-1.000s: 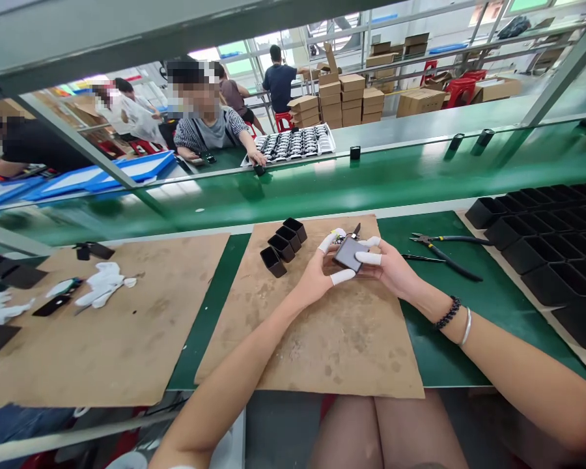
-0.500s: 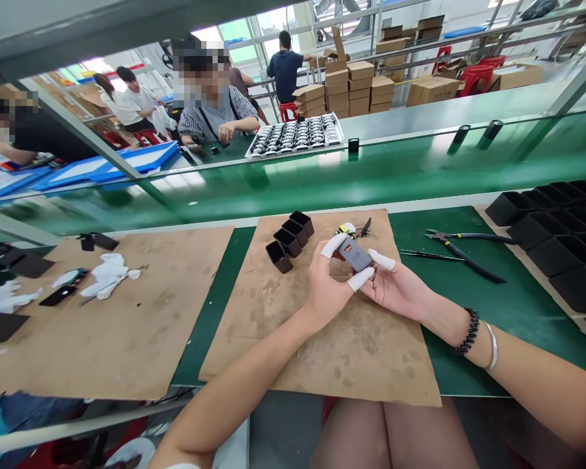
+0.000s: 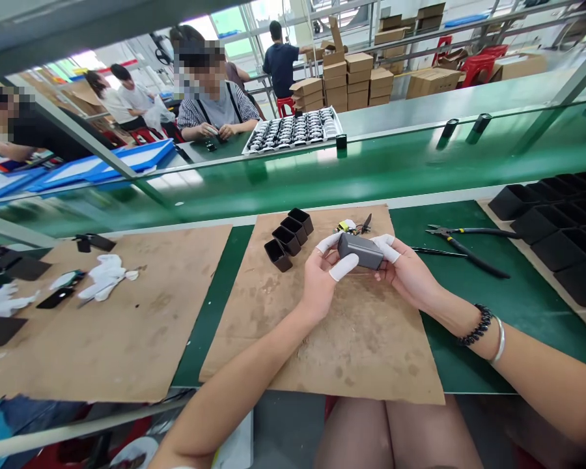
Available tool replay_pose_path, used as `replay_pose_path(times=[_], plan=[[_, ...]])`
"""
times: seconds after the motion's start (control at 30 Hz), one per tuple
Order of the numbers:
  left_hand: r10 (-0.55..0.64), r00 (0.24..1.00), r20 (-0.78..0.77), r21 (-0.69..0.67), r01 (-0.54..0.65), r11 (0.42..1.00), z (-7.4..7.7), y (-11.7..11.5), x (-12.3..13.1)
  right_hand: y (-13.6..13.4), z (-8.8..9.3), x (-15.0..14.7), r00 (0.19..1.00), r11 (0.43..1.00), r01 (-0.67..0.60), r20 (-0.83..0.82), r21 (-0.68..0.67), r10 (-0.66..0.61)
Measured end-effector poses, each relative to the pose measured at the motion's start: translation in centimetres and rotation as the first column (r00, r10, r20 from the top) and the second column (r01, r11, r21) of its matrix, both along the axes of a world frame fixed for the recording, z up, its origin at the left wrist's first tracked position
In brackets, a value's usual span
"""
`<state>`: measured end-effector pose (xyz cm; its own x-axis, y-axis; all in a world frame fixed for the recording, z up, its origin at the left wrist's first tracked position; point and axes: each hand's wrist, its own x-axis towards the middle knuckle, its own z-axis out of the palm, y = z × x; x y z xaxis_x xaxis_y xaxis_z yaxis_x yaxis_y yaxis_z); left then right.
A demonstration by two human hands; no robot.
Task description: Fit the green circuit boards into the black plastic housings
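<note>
Between my two hands is a dark grey plastic charger-like block (image 3: pixel 361 251), held above the brown cardboard sheet (image 3: pixel 293 339) with a long side facing me. My left hand (image 3: pixel 322 273) grips its left end, white finger cots on the fingertips. On the right end, my right hand (image 3: pixel 404 266) closes with finger cots too. Just beyond the block lies a small electronic part with yellow pieces and wires (image 3: pixel 352 225). Several empty black housings (image 3: pixel 289 238) stand in a slanted row to the left of my hands.
Right of the cardboard lie black-handled cutting pliers (image 3: pixel 469 251) and tweezers (image 3: pixel 439 252). Rows of black housings (image 3: pixel 561 221) fill the far right. A green conveyor belt (image 3: pixel 283 179) runs behind, with a co-worker (image 3: pixel 215 104) and a white tray of parts (image 3: pixel 293 130) beyond it.
The block has been turned in my hands: its end face with the orange-marked slot faced me before, and now a long plain side shows. My right hand has shifted slightly right and up.
</note>
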<state>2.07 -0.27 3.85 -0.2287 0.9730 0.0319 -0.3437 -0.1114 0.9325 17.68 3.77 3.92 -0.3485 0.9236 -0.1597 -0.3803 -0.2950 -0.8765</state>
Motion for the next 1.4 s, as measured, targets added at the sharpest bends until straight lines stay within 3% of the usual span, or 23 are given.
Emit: replay_pose_path(times=[0.1, 0.17, 0.23, 0.3, 0.37, 0.43, 0.57, 0.63, 0.67, 0.73, 0.8, 0.83, 0.87, 0.9, 0.93, 1.0, 1.03, 1.13, 1.23, 1.3, 1.4], plan=[[-0.03, 0.986, 0.166, -0.07, 0.043, 0.997, 0.0, 0.4, -0.3, 0.6, 0.4, 0.5, 0.998, 0.999, 0.015, 0.057, 0.031, -0.017], [-0.082, 0.951, 0.297, -0.148, 0.131, 0.98, -0.3, 0.6, -0.6, 1.2, 0.8, 0.9, 0.996, 0.992, -0.077, 0.03, -0.096, 0.081], [-0.125, 0.909, 0.398, -0.238, 0.233, 0.943, -0.6, 0.9, -0.9, 1.8, 1.1, 1.1, 0.978, 0.919, -0.209, -0.072, -0.334, 0.197], [-0.156, 0.889, 0.432, -0.289, 0.3, 0.909, -0.8, 1.1, -1.2, 1.9, 1.2, 0.9, 0.97, 0.809, -0.236, -0.184, -0.538, 0.161], [-0.191, 0.901, 0.39, -0.261, 0.307, 0.915, -1.1, 1.3, -1.4, 1.4, 1.4, 0.6, 0.98, 0.771, -0.122, -0.201, -0.625, -0.008], [-0.219, 0.934, 0.282, -0.164, 0.272, 0.948, -1.3, 1.5, -1.5, 0.4, 1.7, 0.2, 0.985, 0.798, -0.037, -0.159, -0.601, -0.074], [-0.143, 0.977, -0.159, 0.098, 0.16, 0.982, -2.0, 1.7, -1.5, -0.7, 2.2, 0.1, 0.976, 0.923, -0.208, -0.133, -0.323, 0.174], [-0.035, 0.886, -0.463, 0.223, 0.154, 0.962, -2.2, 1.9, -1.7, 0.5, 2.1, 0.2, 0.974, 0.952, -0.228, -0.066, -0.203, 0.219], [0.038, 0.791, -0.611, 0.271, 0.164, 0.949, -2.1, 2.1, -2.0, 1.8, 2.0, 0.2, 0.978, 0.965, -0.204, 0.002, -0.165, 0.208], [0.194, 0.519, -0.832, 0.318, 0.159, 0.935, -1.7, 2.5, -3.0, 5.3, 1.9, 0.1, 0.976, 0.991, -0.126, 0.172, -0.05, 0.133], [0.302, 0.241, -0.922, 0.328, 0.076, 0.942, -1.0, 3.2, -4.4, 9.7, 2.3, -0.1, 0.929, 0.987, -0.005, 0.365, 0.16, -0.054], [0.325, 0.14, -0.935, 0.329, 0.006, 0.944, -0.6, 3.5, -5.1, 12.0, 2.6, -0.1, 0.861, 0.958, 0.06, 0.471, 0.282, -0.192], [0.328, 0.068, -0.942, 0.322, -0.077, 0.943, -0.2, 3.9, -5.8, 14.1, 3.0, -0.1, 0.729, 0.904, 0.088, 0.591, 0.419, -0.345], [0.314, 0.022, -0.949, 0.307, -0.156, 0.939, 0.2, 4.2, -6.5, 16.1, 3.4, -0.1, 0.527, 0.84, 0.022, 0.708, 0.542, -0.47], [0.29, -0.006, -0.957, 0.285, -0.217, 0.934, 0.5, 4.5, -7.0, 17.7, 3.7, -0.1, 0.323, 0.804, -0.076, 0.777, 0.59, -0.54], [0.231, -0.037, -0.972, 0.232, -0.267, 0.935, 0.7, 4.8, -7.6, 20.0, 4.1, -0.1, 0.169, 0.809, -0.131, 0.817, 0.573, -0.552], [0.202, -0.048, -0.978, 0.208, -0.264, 0.942, 0.7, 4.9, -7.7, 20.6, 4.2, -0.1, 0.134, 0.825, -0.137, 0.836, 0.548, -0.532], [0.146, -0.074, -0.986, 0.16, -0.252, 0.954, 0.4, 4.9, -7.6, 20.5, 4.1, -0.7, 0.075, 0.852, -0.113, 0.859, 0.512, -0.507], [0.142, -0.1, -0.985, 0.164, -0.256, 0.953, 0.1, 4.7, -7.4, 18.3, 4.1, -1.6, 0.083, 0.813, -0.186, 0.834, 0.551, -0.546], [0.154, -0.123, -0.98, 0.181, -0.243, 0.953, -0.1, 4.6, -7.4, 16.2, 4.2, -2.5, 0.166, 0.778, -0.351, 0.853, 0.521, -0.496], [0.163, -0.147, -0.976, 0.195, -0.247, 0.949, -0.1, 4.7, -7.3, 13.3, 4.3, -3.9, 0.212, 0.663, -0.674, 0.945, 0.327, -0.25]])
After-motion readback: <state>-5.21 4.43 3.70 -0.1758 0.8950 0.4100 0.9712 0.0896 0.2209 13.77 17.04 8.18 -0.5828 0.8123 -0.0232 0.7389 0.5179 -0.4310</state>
